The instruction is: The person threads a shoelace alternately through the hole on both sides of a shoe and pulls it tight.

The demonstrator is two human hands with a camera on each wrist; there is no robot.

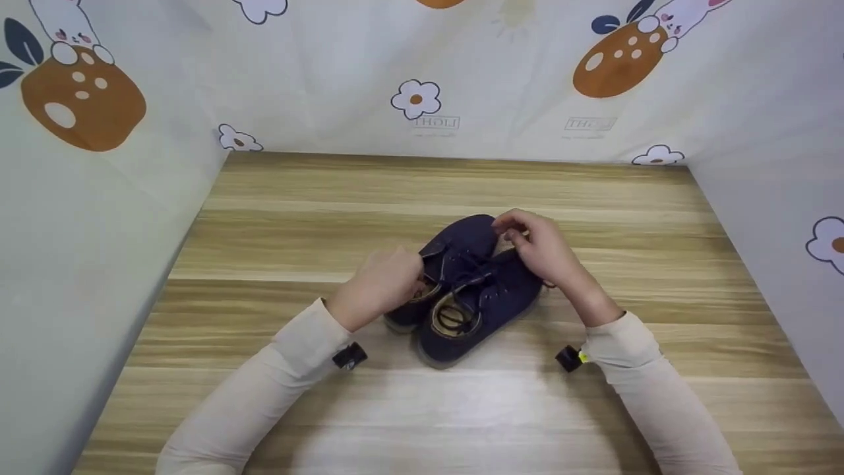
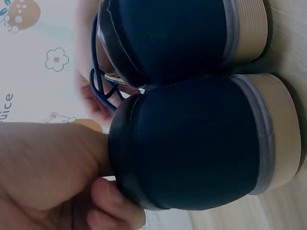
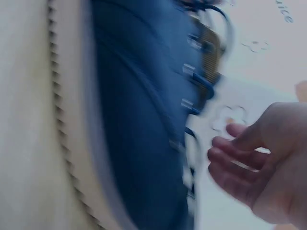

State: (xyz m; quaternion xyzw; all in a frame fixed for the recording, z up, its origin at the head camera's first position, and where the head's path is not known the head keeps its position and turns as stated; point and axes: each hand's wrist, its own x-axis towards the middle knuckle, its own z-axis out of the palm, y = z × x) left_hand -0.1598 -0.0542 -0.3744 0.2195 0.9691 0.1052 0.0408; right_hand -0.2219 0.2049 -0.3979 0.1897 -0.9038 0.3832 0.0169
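Two navy lace-up shoes stand side by side at a slant, toes to the far right. My left hand [image 1: 382, 284] grips the collar of the left shoe [image 1: 465, 234]; in the left wrist view its thumb and fingers pinch the edge at the heel end of that shoe [image 2: 196, 143]. Above the toes hovers my right hand [image 1: 544, 247], fingers loosely bent. Seen from the right wrist, this hand [image 3: 273, 163] holds nothing and is apart from the right shoe [image 3: 134, 120]. Dark laces [image 1: 453, 318] lie inside the right shoe's opening.
Beneath the shoes is a wood-grain tabletop [image 1: 283, 218]. Pale printed sheets [image 1: 330, 79] with flowers, oranges and rabbits rise at its back and both sides. A small black camera [image 1: 349, 356] sits by the left wrist and another black camera [image 1: 568, 358] by the right wrist.
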